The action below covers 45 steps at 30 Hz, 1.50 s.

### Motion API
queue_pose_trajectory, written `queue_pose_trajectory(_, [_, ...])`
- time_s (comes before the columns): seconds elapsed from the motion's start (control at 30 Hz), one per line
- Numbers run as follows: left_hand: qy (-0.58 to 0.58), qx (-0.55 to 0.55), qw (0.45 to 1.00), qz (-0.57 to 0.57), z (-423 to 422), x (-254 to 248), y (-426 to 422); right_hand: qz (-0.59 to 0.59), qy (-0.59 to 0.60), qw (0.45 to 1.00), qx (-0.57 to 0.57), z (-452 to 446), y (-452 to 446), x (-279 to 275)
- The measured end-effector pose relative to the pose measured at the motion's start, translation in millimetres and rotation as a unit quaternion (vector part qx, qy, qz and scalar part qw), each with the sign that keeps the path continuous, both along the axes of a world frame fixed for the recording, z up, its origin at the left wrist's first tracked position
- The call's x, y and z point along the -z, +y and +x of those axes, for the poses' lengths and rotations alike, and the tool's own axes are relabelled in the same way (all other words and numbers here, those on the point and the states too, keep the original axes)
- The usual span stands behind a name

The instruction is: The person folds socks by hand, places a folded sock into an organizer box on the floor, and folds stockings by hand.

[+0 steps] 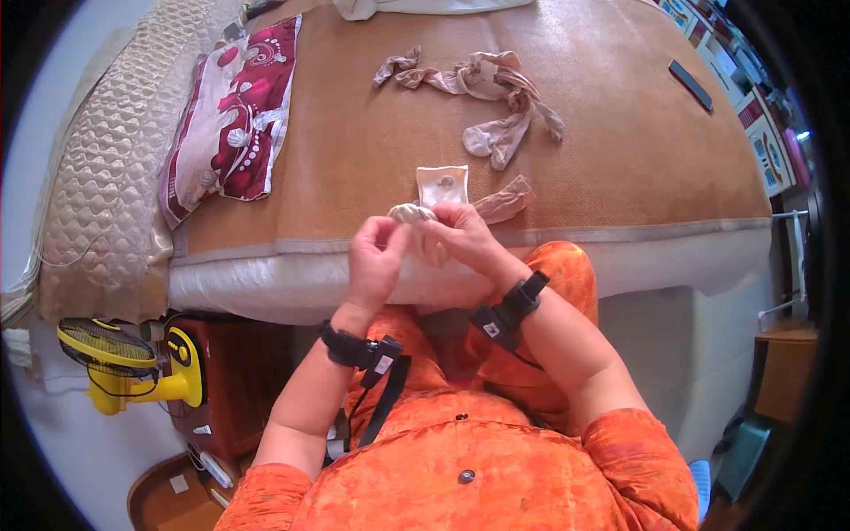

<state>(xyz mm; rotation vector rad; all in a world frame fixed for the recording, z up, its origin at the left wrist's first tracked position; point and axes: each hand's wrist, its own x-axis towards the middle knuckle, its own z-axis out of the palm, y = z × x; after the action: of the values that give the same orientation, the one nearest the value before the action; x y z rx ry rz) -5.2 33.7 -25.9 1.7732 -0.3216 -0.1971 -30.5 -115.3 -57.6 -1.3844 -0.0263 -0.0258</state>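
Between my two hands, over the near edge of the bed, is a bunched pale sock point(411, 212). My left hand point(377, 258) pinches one side of its gathered rim. On the other side, my right hand point(464, 235) grips the same cloth, and a thin part of it hangs below the fingers. Just beyond the hands lies a whitish square piece point(443, 184) with a small dark mark. A flat beige sock point(506, 200) rests beside my right hand. Farther back, several thin beige-pink socks or stockings point(496, 81) lie in a crumpled heap.
A brown mat point(336, 133) covers the bed. At the left lie a red and white pillow point(235, 119) and a quilted cover point(106, 177). A dark remote point(691, 86) is at the far right. A yellow fan point(133, 363) stands low at the left.
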Motion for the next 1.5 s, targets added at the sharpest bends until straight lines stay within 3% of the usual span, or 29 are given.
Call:
queue_pose_trajectory(0.07, [-0.018,0.002,0.999,0.041,-1.1,6.0,-1.0,0.077,0.042,0.995,-0.036,-2.7,1.9,-3.8])
queue_pose_trajectory(0.23, [-0.031,0.025,0.993,0.108,-0.6,1.7,1.1,0.131,0.065,0.987,-0.062,-4.9,-1.7,-9.6])
queue_pose_trajectory(0.3, [0.037,0.056,0.997,-0.039,1.8,-2.9,2.5,0.141,0.063,0.986,-0.067,-2.9,-1.5,-9.5])
queue_pose_trajectory(0.43, [0.036,0.084,0.994,-0.059,0.8,-2.2,2.8,0.159,0.062,0.984,-0.052,-1.8,2.0,-3.4])
queue_pose_trajectory(0.5, [-0.060,0.069,0.995,0.048,-1.4,0.8,2.2,0.152,0.063,0.984,-0.062,-4.0,2.5,-5.1])
queue_pose_trajectory(0.53, [-0.060,0.071,0.995,0.048,-0.6,0.3,2.3,0.154,0.047,0.984,-0.070,-5.8,1.9,-8.5])
queue_pose_trajectory(0.6, [-0.228,0.085,0.955,0.170,1.0,-2.2,2.6,0.155,0.031,0.984,-0.078,-6.4,1.3,-7.9])
queue_pose_trajectory(0.7, [-0.170,0.081,0.967,0.169,-4.0,-6.8,-1.5,0.109,0.026,0.992,-0.065,-4.9,-0.1,-1.6])
queue_pose_trajectory(0.9, [-0.085,0.095,0.987,0.100,3.2,-11.7,5.8,0.166,0.071,0.978,-0.104,-6.2,-3.2,-7.9])
queue_pose_trajectory(0.97, [-0.104,0.096,0.985,0.101,6.3,-13.8,9.8,0.291,0.085,0.950,-0.070,-3.2,-0.6,-0.7])
queue_pose_trajectory(1.1, [-0.105,0.102,0.978,0.147,1.7,-16.7,5.3,0.191,0.029,0.979,-0.061,-2.8,2.3,0.7])
queue_pose_trajectory(1.17, [-0.129,0.093,0.972,0.173,2.5,-8.0,4.6,0.083,-0.021,0.996,-0.038,-4.4,6.6,2.0])
queue_pose_trajectory(1.33, [-0.180,0.064,0.957,0.218,1.5,-13.8,-2.4,0.091,-0.041,0.995,0.004,-7.8,7.9,-9.2])
queue_pose_trajectory(1.5, [-0.128,0.027,0.974,0.186,0.9,-27.7,2.4,0.182,-0.029,0.981,0.056,-5.8,1.2,-8.9])
